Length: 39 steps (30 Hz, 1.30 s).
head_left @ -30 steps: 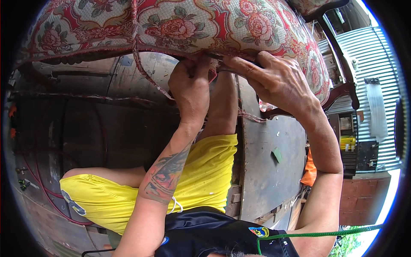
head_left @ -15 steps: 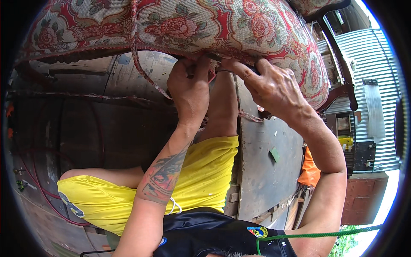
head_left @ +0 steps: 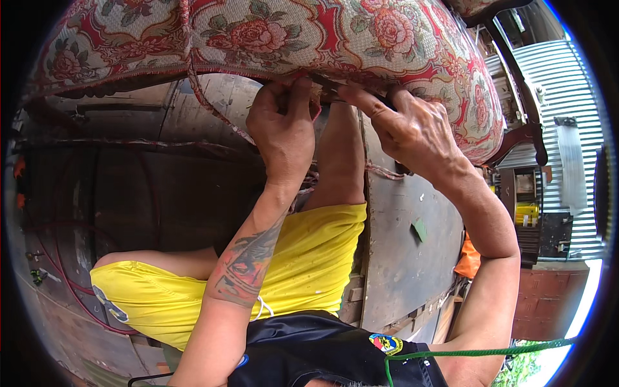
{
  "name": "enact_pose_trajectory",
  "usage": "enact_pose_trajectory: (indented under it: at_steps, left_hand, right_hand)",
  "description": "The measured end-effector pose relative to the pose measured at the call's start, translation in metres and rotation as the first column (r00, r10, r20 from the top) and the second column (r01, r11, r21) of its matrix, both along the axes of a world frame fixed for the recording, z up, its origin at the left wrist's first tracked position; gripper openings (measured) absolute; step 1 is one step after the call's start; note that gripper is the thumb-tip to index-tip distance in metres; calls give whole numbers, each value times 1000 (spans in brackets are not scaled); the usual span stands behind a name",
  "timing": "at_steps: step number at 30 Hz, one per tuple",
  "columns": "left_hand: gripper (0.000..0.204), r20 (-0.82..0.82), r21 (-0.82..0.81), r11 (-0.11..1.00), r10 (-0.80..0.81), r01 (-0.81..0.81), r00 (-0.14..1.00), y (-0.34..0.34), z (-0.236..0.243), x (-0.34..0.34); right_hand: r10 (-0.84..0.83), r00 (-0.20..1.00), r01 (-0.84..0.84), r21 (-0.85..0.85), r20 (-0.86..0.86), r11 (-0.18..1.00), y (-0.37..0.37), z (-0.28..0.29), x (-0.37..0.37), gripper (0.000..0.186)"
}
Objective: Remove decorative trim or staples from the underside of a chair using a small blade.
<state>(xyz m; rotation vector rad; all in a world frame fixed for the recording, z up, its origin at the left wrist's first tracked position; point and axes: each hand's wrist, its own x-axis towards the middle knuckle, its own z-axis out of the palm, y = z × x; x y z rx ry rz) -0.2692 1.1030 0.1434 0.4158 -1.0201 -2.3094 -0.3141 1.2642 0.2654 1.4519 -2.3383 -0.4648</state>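
A chair seat covered in red, cream and green floral fabric [head_left: 258, 35] spans the top of the view. My left hand [head_left: 282, 122] is closed at the seat's lower front edge, its thumb and fingers pinching the fabric there. My right hand [head_left: 412, 126] is beside it, fingers curled around a slim dark tool, mostly hidden, whose thin tip [head_left: 327, 85] lies along the fabric edge between the hands. The tool's kind cannot be made out. A long twisted strip of matching fabric [head_left: 206, 100] hangs down from the seat past my left hand.
My legs in yellow shorts [head_left: 309, 251] are under my arms. A green cord [head_left: 477, 352] crosses at lower right. Red hose [head_left: 55, 258] coils at the left. A grey board [head_left: 406, 258] with a green scrap [head_left: 420, 230] lies right of my leg, near an orange bag [head_left: 469, 258].
The tool's tip has shifted left and up along the fabric edge, toward my left fingers. My right index finger is a little straighter. My left hand keeps its pinch.
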Motion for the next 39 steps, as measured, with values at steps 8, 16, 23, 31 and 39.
enact_pose_trajectory:
  at_steps: [8,16,23,31,39]
  left_hand:
    - [15,-48,16,997,-75,75,996,-7,-6,0]
    - [20,-30,4,993,-117,118,993,-12,-7,2]
    - [25,-90,135,989,-45,57,995,-9,6,5]
    - [27,-19,117,991,-59,61,998,-7,2,5]
    - [25,21,-9,1000,3,-3,1000,-6,-7,2]
  right_hand:
    - [-118,982,127,-56,150,990,7,-14,4,79]
    - [-84,988,91,-52,133,994,24,-6,9,77]
    - [128,989,-124,-64,77,990,10,22,19,68]
    - [100,994,-106,129,51,986,-26,44,6,64]
    - [92,993,-106,236,68,966,-38,54,-4,48]
